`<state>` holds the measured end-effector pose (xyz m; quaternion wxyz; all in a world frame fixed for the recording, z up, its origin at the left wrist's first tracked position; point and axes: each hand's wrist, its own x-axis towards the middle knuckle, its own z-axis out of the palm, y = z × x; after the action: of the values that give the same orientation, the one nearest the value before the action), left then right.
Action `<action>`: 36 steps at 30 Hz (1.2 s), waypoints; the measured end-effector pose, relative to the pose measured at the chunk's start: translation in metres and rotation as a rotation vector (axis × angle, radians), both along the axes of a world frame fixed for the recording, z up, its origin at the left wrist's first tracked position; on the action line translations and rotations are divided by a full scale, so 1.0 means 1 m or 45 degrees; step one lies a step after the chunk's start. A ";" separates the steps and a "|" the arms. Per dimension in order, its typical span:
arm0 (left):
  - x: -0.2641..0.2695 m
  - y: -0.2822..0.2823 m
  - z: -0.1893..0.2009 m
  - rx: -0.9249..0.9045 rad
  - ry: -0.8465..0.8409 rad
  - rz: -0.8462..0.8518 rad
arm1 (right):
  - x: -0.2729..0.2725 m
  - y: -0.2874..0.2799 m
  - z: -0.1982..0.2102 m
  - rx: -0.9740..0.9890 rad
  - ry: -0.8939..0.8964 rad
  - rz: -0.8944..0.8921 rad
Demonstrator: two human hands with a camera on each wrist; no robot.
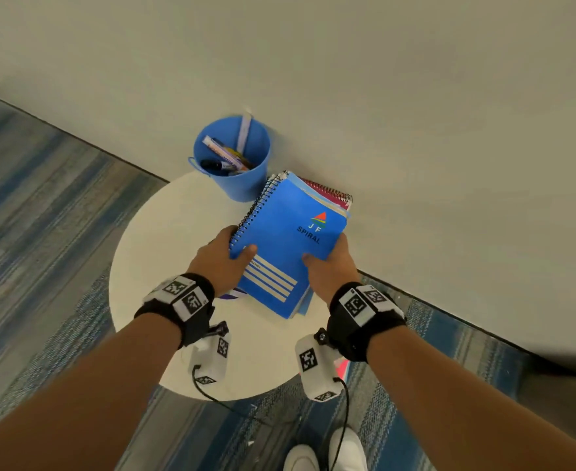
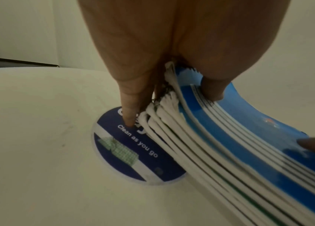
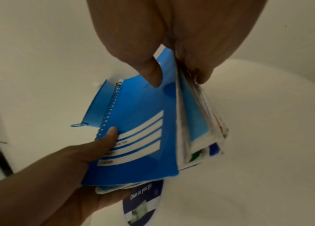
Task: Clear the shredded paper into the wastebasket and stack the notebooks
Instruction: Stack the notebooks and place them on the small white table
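Observation:
A stack of spiral notebooks (image 1: 290,239), its top cover blue with white stripes, is held above the round white table (image 1: 164,239). My left hand (image 1: 227,258) grips the spiral side, thumb on the cover and fingers underneath. My right hand (image 1: 327,263) grips the opposite edge the same way. In the left wrist view the stack (image 2: 230,145) shows its white page edges. In the right wrist view the stack's (image 3: 143,131) pages fan a little at the right edge. A blue bucket (image 1: 235,158) with markers stands behind the stack. I see no shredded paper.
A round blue "Clean as you go" sticker (image 2: 133,152) lies on the tabletop under the stack. A white wall (image 1: 382,96) rises right behind the table. Blue striped carpet (image 1: 41,215) surrounds it, and white shoes (image 1: 327,453) stand below the near edge.

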<state>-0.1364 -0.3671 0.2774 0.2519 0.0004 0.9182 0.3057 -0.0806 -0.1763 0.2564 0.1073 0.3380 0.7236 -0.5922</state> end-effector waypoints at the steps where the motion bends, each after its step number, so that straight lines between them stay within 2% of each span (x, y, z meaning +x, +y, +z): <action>1: -0.002 0.002 -0.001 -0.024 0.004 0.009 | -0.001 0.001 0.000 -0.013 0.011 0.006; 7: -0.009 0.004 0.000 -0.107 -0.002 -0.010 | -0.006 0.005 -0.010 0.029 -0.039 0.119; 12: -0.004 0.012 0.013 -0.093 -0.014 0.049 | -0.005 0.027 -0.006 -0.177 -0.031 0.122; 14: 0.001 0.018 0.024 -0.087 0.160 0.105 | 0.005 0.044 -0.003 -0.160 -0.054 0.086; 16: 0.012 0.027 0.039 -0.139 0.422 0.125 | 0.019 0.068 -0.004 -0.158 -0.064 0.033; 19: 0.043 0.054 0.059 -0.191 0.730 -0.041 | 0.048 0.109 0.000 0.026 -0.113 0.150; 22: 0.081 0.087 0.066 -0.128 0.860 -0.277 | 0.083 0.150 -0.009 0.329 -0.246 0.414; 25: 0.122 0.118 0.057 -0.029 0.886 -0.455 | 0.118 0.181 -0.023 0.483 -0.450 0.592; 28: 0.166 0.150 0.030 0.071 0.757 -0.575 | 0.147 0.199 -0.046 0.535 -0.552 0.688; 30: 0.191 0.170 -0.001 0.143 0.630 -0.585 | 0.165 0.204 -0.066 0.531 -0.606 0.734; 32: 0.210 0.188 -0.044 0.158 0.477 -0.553 | 0.183 0.209 -0.094 0.500 -0.627 0.795; 36: 0.228 0.206 -0.141 0.010 0.182 -0.358 | 0.211 0.216 -0.157 0.442 -0.620 0.878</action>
<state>0.0912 -0.1613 0.1366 0.2261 0.1517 0.9236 0.2700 0.1308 0.0398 0.0997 0.4068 0.2196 0.8361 -0.2953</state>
